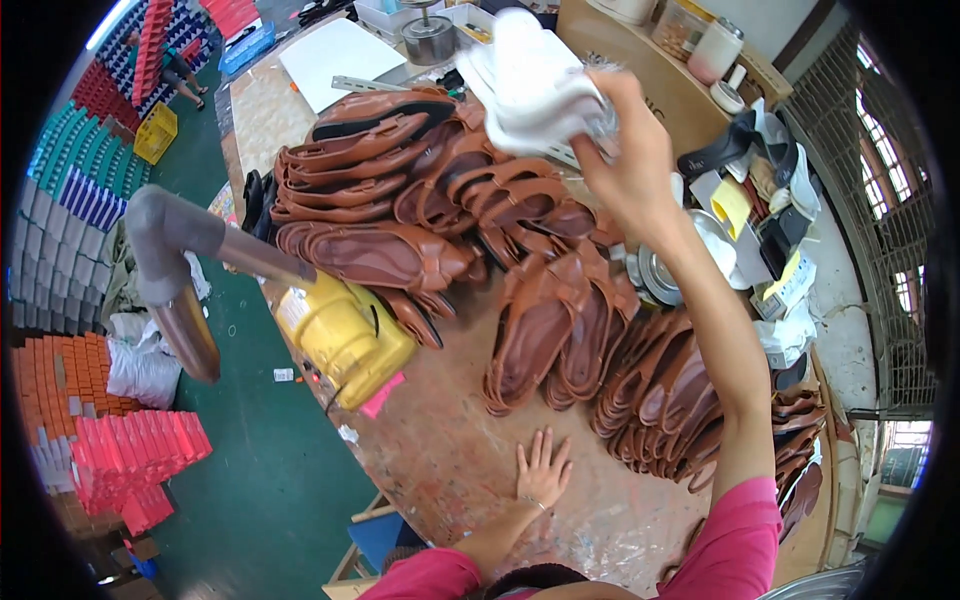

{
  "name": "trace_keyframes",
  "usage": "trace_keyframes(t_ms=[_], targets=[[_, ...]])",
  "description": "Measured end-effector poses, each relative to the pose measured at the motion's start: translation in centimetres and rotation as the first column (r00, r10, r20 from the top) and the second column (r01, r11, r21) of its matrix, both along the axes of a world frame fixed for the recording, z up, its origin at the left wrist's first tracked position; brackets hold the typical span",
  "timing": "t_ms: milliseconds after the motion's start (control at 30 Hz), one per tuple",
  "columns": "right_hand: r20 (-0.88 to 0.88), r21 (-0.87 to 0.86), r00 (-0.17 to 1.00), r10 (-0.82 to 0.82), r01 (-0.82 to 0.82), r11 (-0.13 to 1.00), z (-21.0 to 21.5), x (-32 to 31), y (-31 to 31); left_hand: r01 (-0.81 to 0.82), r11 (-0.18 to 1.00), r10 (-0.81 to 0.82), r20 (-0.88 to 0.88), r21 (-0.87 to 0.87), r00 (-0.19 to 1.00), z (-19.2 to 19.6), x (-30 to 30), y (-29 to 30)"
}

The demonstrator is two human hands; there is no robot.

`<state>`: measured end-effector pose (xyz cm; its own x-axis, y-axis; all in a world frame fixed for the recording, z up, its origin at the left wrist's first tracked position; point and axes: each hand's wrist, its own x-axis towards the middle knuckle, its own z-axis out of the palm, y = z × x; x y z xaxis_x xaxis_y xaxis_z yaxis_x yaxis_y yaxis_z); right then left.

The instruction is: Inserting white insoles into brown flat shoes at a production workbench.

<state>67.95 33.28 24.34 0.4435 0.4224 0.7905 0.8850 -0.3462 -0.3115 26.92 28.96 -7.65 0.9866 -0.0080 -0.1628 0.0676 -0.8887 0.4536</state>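
Note:
My right hand (628, 150) is raised high over the worktable and grips a bundle of white cloth (530, 85). Flat on the stained wooden worktable (450, 450), fingers spread, rests my left hand (542, 470), holding nothing. Just beyond it lie rows of brown leather sandals (560, 330), overlapped like tiles. A larger heap of brown sandals (400, 190) fills the middle and far side of the table, under the raised cloth.
A yellow plastic jerrycan (345, 335) sits at the table's left edge beside a grey pipe (190, 260). Tins, jars and paper scraps crowd the right side (740, 210). Stacks of red, orange and striped boxes (120, 440) line the green floor at left.

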Motion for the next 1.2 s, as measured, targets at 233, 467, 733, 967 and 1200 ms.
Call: trace_keyframes(t_ms=[233,467,733,967,1200], targets=[[0.036,-0.004,0.980,-0.196,0.196,0.981,-8.3,18.0,8.8,0.020,0.993,-0.019,0.015,-0.113,1.000,-0.6,-0.2,-0.9],[-0.658,-0.004,0.752,-0.028,0.034,0.999,-9.0,-0.7,-0.3,0.025,1.000,-0.025,-0.009,0.004,1.000,-0.4,-1.0,1.5],[-0.933,0.339,0.310,0.181,0.593,0.731,-9.1,-32.1,-26.5,0.060,0.966,-0.084,0.087,0.253,0.993,-0.4,0.8,-0.9],[-0.968,0.123,0.156,-0.199,0.978,0.170,-12.4,-63.1,-44.8,0.016,0.914,-0.168,0.342,0.405,0.925,-3.2,0.4,-0.8],[-0.910,0.018,-0.060,-0.409,0.983,-0.185,-12.4,-79.8,-60.6,0.508,0.858,-0.513,0.199,0.080,0.835,5.9,-4.4,-11.7]])
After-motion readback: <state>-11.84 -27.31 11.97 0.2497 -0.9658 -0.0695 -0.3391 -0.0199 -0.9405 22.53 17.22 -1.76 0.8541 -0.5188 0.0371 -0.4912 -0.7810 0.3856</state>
